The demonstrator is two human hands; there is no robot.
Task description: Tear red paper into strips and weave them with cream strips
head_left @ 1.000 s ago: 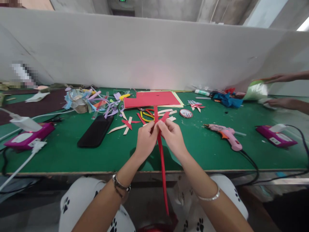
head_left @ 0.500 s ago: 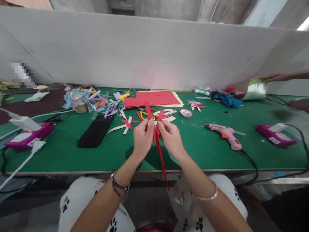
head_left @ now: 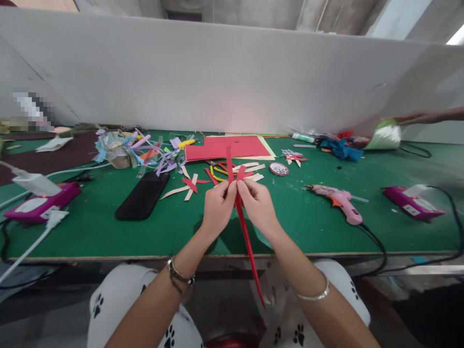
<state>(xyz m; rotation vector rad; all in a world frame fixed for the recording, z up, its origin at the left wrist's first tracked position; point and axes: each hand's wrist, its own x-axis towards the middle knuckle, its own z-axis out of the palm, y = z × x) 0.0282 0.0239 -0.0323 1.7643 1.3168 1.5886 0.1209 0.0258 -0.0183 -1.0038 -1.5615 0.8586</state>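
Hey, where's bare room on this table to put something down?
Bare green lies between the black phone and the left hand, and between the right hand and the pink glue gun. Crowded: paper scraps and red sheet behind the held red strip.

Quick count: two purple boxes (head_left: 39, 205) (head_left: 413, 205), one pink glue gun (head_left: 339, 199), one black phone (head_left: 143, 195), one round tin (head_left: 279, 169), one big red sheet (head_left: 228, 146), one long red strip (head_left: 247, 241). Loose paper scraps (head_left: 170, 159)? Way too many to count.

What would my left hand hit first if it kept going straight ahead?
Likely the scissors just beyond the left hand, past the red strip it pinches; depth is unclear.
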